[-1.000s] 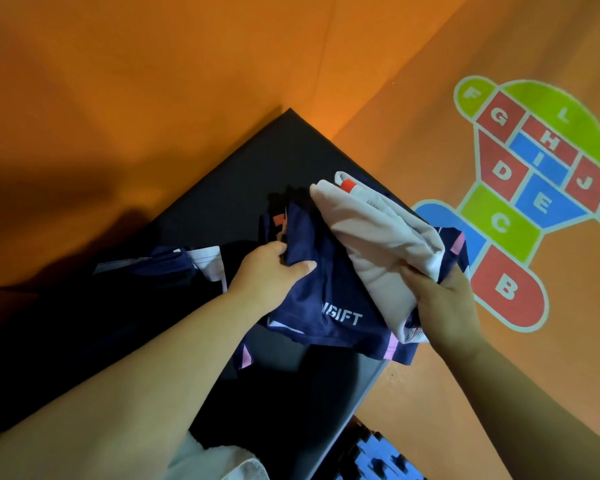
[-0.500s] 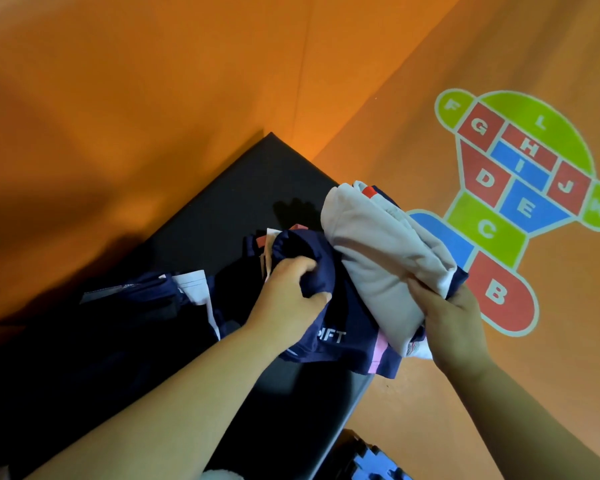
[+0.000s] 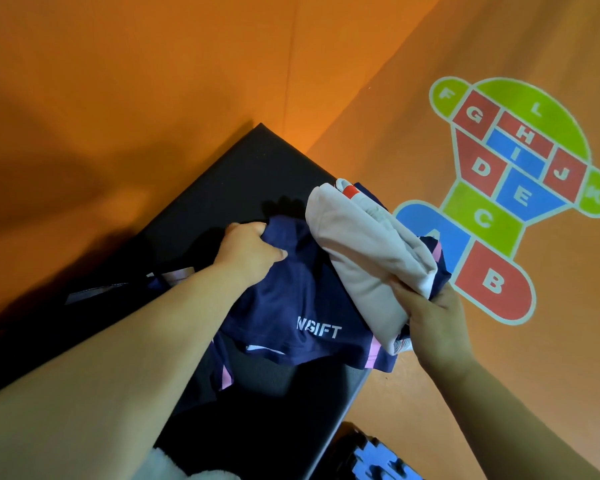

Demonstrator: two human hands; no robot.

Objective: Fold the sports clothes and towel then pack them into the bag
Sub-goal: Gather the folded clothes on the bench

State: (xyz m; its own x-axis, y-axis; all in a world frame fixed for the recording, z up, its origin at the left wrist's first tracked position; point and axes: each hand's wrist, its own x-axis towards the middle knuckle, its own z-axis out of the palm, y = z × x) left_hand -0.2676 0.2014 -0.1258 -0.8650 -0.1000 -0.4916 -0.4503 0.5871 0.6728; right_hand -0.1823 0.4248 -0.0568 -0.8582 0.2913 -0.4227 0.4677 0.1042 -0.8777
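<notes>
Head view: left grip (image 3: 248,252) bunches navy shirt (image 3: 291,299); right grip (image 3: 433,317) clamps white bundle (image 3: 361,244)

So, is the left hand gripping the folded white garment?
No, the left hand grips the navy blue shirt; the right hand holds the folded white garment.

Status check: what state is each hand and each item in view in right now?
Navy garment, unfolded, rumpled, over the black table.
White bundle, folded, lying on the navy garment.
Left hand, gripping the navy garment's bunched edge.
Right hand, gripping the white bundle's near end.
</notes>
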